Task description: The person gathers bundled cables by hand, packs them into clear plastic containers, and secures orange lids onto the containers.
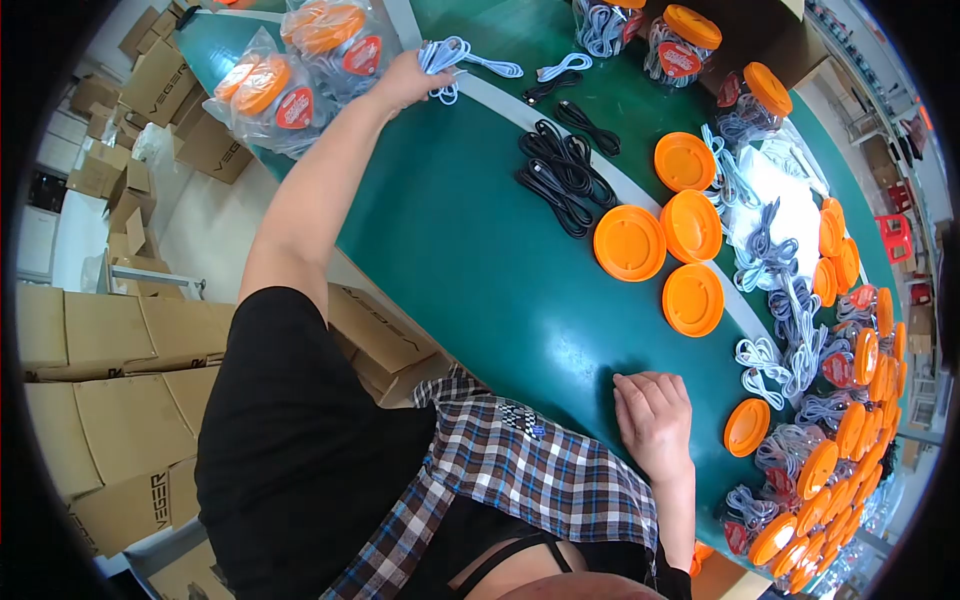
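My left hand (pixel 405 82) is stretched to the far left of the green table, its fingers closed around a bundle of pale grey-white cable (pixel 445 56). Beside it are bagged jars (pixel 262 90) with orange lids and red labels. My right hand (pixel 655 415) rests on the near part of the table, fingers loosely bent, holding nothing I can see. Ahead of it lie several loose orange lids (pixel 629 243). Coiled black cables (pixel 565 175) lie between the two hands, and a white cable (pixel 565 67) sits farther back.
Jars of cables (pixel 680 48) stand at the back. More orange-lidded jars (pixel 818 470) crowd the right edge, near grey cables (pixel 795 320) and a white plastic bag (pixel 785 205). Cardboard boxes (pixel 110 420) are stacked on the left, with another box (pixel 380 330) below the table edge.
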A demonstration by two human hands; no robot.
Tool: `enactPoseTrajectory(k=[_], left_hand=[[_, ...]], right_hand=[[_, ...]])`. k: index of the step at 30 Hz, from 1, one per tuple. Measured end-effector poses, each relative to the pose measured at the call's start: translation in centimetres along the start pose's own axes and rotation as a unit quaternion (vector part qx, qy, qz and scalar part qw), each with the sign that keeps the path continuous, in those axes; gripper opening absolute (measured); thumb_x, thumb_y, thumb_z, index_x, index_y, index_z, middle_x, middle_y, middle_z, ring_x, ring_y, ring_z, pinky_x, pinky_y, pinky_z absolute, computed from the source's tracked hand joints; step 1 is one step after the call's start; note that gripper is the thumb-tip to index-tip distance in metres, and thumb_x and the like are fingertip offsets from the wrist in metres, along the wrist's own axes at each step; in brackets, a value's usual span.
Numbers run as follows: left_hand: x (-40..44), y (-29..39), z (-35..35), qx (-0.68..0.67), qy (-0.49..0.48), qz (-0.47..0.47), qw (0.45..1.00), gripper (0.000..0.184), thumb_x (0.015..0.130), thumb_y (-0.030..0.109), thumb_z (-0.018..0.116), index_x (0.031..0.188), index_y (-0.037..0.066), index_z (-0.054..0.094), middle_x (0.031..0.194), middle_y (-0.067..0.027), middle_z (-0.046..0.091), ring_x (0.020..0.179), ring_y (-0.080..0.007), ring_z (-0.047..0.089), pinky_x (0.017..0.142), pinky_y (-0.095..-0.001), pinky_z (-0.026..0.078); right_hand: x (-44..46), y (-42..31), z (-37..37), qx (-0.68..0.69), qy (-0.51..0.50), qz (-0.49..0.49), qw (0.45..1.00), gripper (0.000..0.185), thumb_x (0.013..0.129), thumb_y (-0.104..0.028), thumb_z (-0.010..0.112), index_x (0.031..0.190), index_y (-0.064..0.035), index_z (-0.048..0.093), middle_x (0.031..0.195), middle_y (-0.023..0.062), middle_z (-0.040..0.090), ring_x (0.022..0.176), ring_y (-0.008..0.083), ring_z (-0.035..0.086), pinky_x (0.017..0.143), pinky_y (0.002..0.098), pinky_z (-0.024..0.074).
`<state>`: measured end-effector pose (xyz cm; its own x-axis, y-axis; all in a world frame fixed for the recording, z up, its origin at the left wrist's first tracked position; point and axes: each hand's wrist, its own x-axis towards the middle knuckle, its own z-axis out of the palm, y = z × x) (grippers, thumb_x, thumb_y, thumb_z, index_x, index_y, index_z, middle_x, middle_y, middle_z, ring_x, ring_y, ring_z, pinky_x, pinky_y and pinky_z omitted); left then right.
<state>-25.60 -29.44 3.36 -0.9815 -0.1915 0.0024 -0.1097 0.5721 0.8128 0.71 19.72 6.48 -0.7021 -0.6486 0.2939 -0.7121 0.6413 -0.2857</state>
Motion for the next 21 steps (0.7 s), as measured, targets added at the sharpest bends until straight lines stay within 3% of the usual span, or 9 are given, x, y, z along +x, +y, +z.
enactPoseTrajectory(k=[4, 6, 8, 9, 12, 16, 17, 19, 21], left_hand=[[0.7, 0.0, 1.5, -0.043, 0.067, 0.032, 0.996, 0.031, 0.080, 0.020, 0.081, 0.102, 0.003, 0.068, 0.084, -0.0055, 0.068, 0.059, -0.0107, 0.054, 0.052, -0.0233, 0.044], [3.0, 0.8, 2.6, -0.063, 0.051, -0.030, 0.996, 0.028, 0.078, 0.017, 0.081, 0.098, 0.002, 0.070, 0.078, -0.0065, 0.067, 0.056, -0.0128, 0.054, 0.051, -0.0248, 0.045], [5.2, 2.7, 3.8, -0.059, 0.084, -0.048, 0.994, 0.038, 0.077, 0.005, 0.079, 0.113, -0.001, 0.067, 0.097, -0.0135, 0.071, 0.068, -0.0195, 0.066, 0.058, -0.0258, 0.053], [7.4, 2.9, 3.5, -0.060, 0.081, -0.046, 0.994, 0.038, 0.077, 0.005, 0.079, 0.113, -0.001, 0.067, 0.097, -0.0135, 0.071, 0.068, -0.0195, 0.066, 0.058, -0.0258, 0.053], [11.4, 4.2, 3.3, -0.100, 0.199, -0.046, 0.974, 0.042, 0.078, 0.005, 0.074, 0.119, 0.000, 0.067, 0.081, -0.0095, 0.070, 0.070, -0.0184, 0.066, 0.064, -0.0262, 0.053], [11.5, 8.0, 0.0, -0.111, -0.046, -0.037, 0.992, 0.065, 0.070, -0.008, 0.076, 0.127, 0.001, 0.046, 0.079, -0.0136, 0.058, 0.054, -0.0177, 0.050, 0.043, -0.0294, 0.040], [8.2, 9.3, 0.8, -0.163, -0.053, 0.031, 0.985, 0.078, 0.069, -0.005, 0.079, 0.137, 0.008, 0.042, 0.106, -0.0154, 0.055, 0.085, -0.0225, 0.052, 0.070, -0.0319, 0.043], [-2.6, 12.1, 2.0, -0.250, -0.076, 0.145, 0.954, 0.069, 0.079, -0.002, 0.069, 0.145, 0.000, 0.047, 0.107, -0.0158, 0.072, 0.091, -0.0230, 0.071, 0.080, -0.0280, 0.054], [-7.5, 11.3, 3.5, -0.371, -0.130, 0.169, 0.904, 0.066, 0.079, -0.006, 0.072, 0.141, 0.000, 0.050, 0.125, -0.0186, 0.065, 0.089, -0.0283, 0.072, 0.076, -0.0299, 0.058]], right_hand=[[-0.1, -0.7, 0.4, 0.004, -0.007, -0.009, 1.000, 0.017, 0.086, -0.008, 0.071, 0.102, -0.0033, 0.070, 0.096, 0.0058, 0.069, 0.087, 0.0220, 0.065, 0.081, 0.0340, 0.0496], [-0.1, -0.9, 0.3, 0.007, -0.013, -0.014, 1.000, 0.017, 0.086, -0.008, 0.071, 0.102, -0.0033, 0.070, 0.095, 0.0059, 0.069, 0.087, 0.0220, 0.065, 0.081, 0.0341, 0.0495], [-0.4, -1.1, 0.3, 0.007, -0.012, -0.010, 1.000, 0.017, 0.086, -0.008, 0.071, 0.102, -0.0032, 0.070, 0.095, 0.0059, 0.069, 0.087, 0.0222, 0.065, 0.081, 0.0341, 0.0495], [-0.5, -1.2, 0.3, 0.008, -0.010, -0.006, 1.000, 0.017, 0.086, -0.008, 0.071, 0.102, -0.0032, 0.070, 0.095, 0.0059, 0.069, 0.087, 0.0223, 0.065, 0.081, 0.0341, 0.0495], [-1.0, -1.0, 0.1, 0.011, -0.008, 0.009, 1.000, 0.018, 0.086, -0.008, 0.071, 0.103, -0.0032, 0.069, 0.095, 0.0060, 0.069, 0.087, 0.0226, 0.065, 0.081, 0.0341, 0.0495], [-1.9, -0.1, 0.1, 0.008, 0.014, 0.026, 1.000, 0.019, 0.085, -0.007, 0.071, 0.103, -0.0028, 0.069, 0.097, 0.0073, 0.068, 0.087, 0.0240, 0.064, 0.081, 0.0342, 0.0496], [-1.8, 0.0, 0.1, 0.011, 0.018, 0.028, 0.999, 0.019, 0.085, -0.007, 0.071, 0.103, -0.0028, 0.069, 0.097, 0.0073, 0.068, 0.087, 0.0240, 0.064, 0.081, 0.0342, 0.0496], [-0.9, 0.3, -0.1, 0.030, 0.032, 0.030, 0.999, 0.019, 0.085, -0.006, 0.071, 0.104, -0.0028, 0.069, 0.099, 0.0080, 0.068, 0.087, 0.0248, 0.064, 0.081, 0.0344, 0.0498], [0.3, 0.6, 0.0, 0.050, 0.042, 0.032, 0.997, 0.020, 0.084, -0.005, 0.071, 0.104, -0.0028, 0.069, 0.101, 0.0087, 0.068, 0.088, 0.0256, 0.064, 0.081, 0.0346, 0.0500]])
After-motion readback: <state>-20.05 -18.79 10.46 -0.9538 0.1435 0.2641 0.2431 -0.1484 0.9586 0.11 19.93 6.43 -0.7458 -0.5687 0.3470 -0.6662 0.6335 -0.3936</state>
